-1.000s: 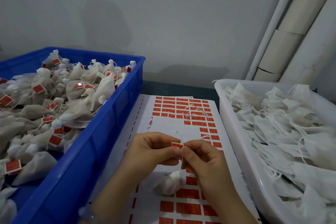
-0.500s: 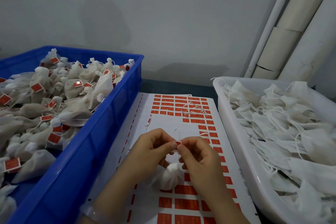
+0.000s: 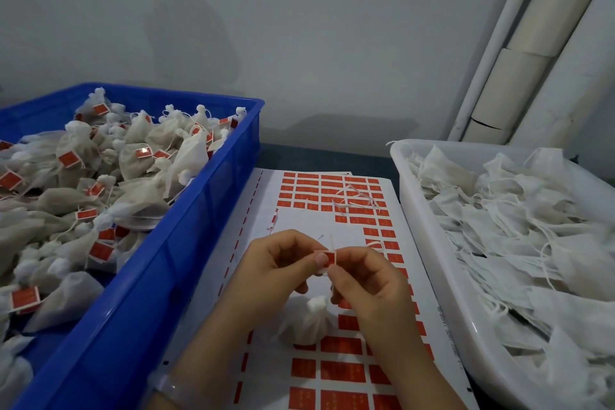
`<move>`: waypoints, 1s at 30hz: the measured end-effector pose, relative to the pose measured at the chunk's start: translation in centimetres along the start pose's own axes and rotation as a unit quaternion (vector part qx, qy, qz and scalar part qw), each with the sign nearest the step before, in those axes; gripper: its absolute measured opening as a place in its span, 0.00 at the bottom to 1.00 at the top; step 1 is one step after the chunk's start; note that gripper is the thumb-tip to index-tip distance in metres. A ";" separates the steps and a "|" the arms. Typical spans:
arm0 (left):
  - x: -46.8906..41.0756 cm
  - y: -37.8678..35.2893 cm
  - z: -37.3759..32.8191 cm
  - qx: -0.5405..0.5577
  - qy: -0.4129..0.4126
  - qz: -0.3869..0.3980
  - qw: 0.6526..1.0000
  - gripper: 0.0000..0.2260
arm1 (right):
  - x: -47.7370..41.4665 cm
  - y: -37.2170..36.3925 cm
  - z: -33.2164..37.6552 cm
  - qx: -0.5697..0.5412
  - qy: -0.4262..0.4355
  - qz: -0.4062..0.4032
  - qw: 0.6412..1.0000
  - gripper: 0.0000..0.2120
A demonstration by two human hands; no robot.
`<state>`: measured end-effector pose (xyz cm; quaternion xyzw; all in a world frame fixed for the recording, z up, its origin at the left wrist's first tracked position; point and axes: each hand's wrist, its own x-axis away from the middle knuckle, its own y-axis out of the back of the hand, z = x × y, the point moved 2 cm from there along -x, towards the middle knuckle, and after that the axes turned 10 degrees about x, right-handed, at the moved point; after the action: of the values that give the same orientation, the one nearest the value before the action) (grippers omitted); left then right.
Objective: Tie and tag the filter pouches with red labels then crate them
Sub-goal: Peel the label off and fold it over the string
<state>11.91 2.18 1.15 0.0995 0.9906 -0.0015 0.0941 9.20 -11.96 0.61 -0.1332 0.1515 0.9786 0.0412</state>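
Left hand (image 3: 276, 263) and right hand (image 3: 369, 283) both pinched on one red label (image 3: 329, 258), tied filter pouch (image 3: 307, 323) beneath, blue crate (image 3: 186, 243) at nine o'clock.

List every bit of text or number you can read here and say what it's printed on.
Nothing can be quoted with confidence.
Margin print along the right edge of the sticker sheet: a line of small digits, too small to read.
Sheet labels: faint print, blurred.
Held label, pinched between left hand and right hand: unreadable.
Crate tags: blurred.
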 end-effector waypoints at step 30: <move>-0.1 0.2 0.2 0.020 0.013 -0.051 0.998 0.04 | -0.1 0.1 -0.2 -0.037 -0.051 -0.017 0.998 0.07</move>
<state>12.06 2.33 0.97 0.0508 0.9953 -0.0250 0.0788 9.37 -12.15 0.47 -0.0870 0.1103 0.9882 0.0610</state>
